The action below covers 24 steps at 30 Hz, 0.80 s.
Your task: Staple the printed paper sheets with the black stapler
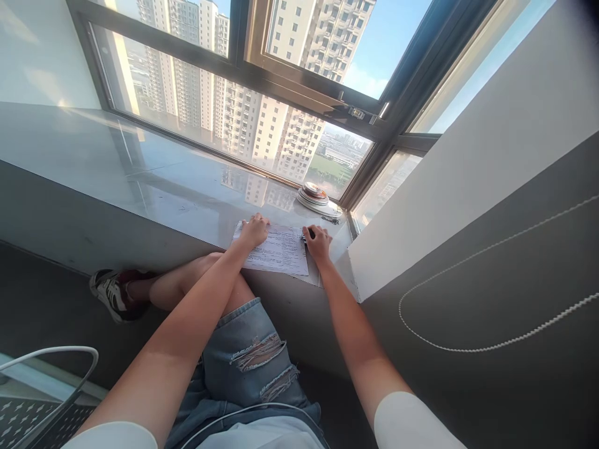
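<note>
A printed sheet of paper [279, 251] lies on the glossy window sill [154, 178] near its front edge. My left hand [254, 229] rests on the sheet's left part with fingers curled down on it. My right hand [317, 241] sits at the sheet's right edge, closed around a dark pen [307, 235] whose tip points at the paper. Both forearms reach forward from the bottom of the view.
A stack of plates [316, 196] stands on the sill's far right corner by the window frame [299, 84]. A grey wall [491, 262] with a bead chain [468, 346] rises at right. My knee in torn jeans [255, 355] and a sneaker [110, 293] are below.
</note>
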Tool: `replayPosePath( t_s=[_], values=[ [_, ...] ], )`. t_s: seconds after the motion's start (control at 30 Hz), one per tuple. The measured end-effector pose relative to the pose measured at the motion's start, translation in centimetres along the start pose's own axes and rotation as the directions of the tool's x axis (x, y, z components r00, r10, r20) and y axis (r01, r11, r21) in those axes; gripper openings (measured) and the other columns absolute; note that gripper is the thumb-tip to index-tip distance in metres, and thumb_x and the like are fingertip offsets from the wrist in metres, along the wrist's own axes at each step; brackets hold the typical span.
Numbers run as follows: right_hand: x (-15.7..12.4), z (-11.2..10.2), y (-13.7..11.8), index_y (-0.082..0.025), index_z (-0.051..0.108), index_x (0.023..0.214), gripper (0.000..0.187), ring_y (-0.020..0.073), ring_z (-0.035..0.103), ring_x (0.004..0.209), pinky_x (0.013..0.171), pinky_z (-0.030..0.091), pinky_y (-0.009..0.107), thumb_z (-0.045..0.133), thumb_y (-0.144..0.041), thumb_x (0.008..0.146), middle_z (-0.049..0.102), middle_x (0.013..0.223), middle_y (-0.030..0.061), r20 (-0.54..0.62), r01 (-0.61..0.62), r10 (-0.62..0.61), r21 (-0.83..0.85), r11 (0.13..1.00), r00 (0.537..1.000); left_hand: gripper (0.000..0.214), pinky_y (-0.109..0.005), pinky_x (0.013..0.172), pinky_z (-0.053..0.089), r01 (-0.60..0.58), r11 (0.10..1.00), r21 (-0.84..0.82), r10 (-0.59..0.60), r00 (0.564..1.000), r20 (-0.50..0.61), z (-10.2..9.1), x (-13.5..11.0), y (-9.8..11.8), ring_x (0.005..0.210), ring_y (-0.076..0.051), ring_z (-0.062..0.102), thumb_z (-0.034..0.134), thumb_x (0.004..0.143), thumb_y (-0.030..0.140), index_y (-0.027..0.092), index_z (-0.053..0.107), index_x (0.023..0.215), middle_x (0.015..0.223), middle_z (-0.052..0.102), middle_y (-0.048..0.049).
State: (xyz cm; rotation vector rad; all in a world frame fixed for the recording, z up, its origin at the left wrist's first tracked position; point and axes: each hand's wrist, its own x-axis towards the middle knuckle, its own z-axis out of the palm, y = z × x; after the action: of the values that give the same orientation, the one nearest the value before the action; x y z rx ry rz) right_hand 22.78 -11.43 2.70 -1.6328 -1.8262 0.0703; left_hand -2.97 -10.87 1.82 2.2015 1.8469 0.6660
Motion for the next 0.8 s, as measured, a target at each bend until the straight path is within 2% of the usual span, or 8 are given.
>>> replayPosePath(
  t_s=[0.33, 0.8],
  values=[
    [-0.12, 0.42, -0.1, -0.026, 0.073, 0.098, 0.038, 0.0315, 0.055, 0.119, 0.106, 0.035, 0.05, 0.05, -0.054, 0.11, 0.073, 0.111, 0.0077, 0.005, 0.047, -0.046, -0.071, 0.996, 0.999, 0.034, -0.059, 0.121, 0.035, -0.014, 1.0, -0.007, 0.014, 1.0, 0.004, -0.02, -0.2, 0.23, 0.136, -0.032, 0.052, 0.05, 0.103, 0.015, 0.02, 0.066, 0.133, 0.146, 0.059, -0.0174],
    [-0.08, 0.47, -0.08, -0.027, 0.08, 0.105, 0.04, 0.0302, 0.055, 0.118, 0.109, 0.032, 0.05, 0.051, -0.054, 0.108, 0.074, 0.113, 0.0076, -0.002, 0.059, -0.059, -0.047, 0.997, 0.998, 0.036, -0.064, 0.122, 0.037, -0.005, 1.0, -0.009, 0.005, 1.0, 0.005, -0.1, -0.26, 0.45, 0.138, -0.032, 0.053, 0.047, 0.103, 0.014, 0.022, 0.066, 0.131, 0.145, 0.058, -0.0165]
  ],
)
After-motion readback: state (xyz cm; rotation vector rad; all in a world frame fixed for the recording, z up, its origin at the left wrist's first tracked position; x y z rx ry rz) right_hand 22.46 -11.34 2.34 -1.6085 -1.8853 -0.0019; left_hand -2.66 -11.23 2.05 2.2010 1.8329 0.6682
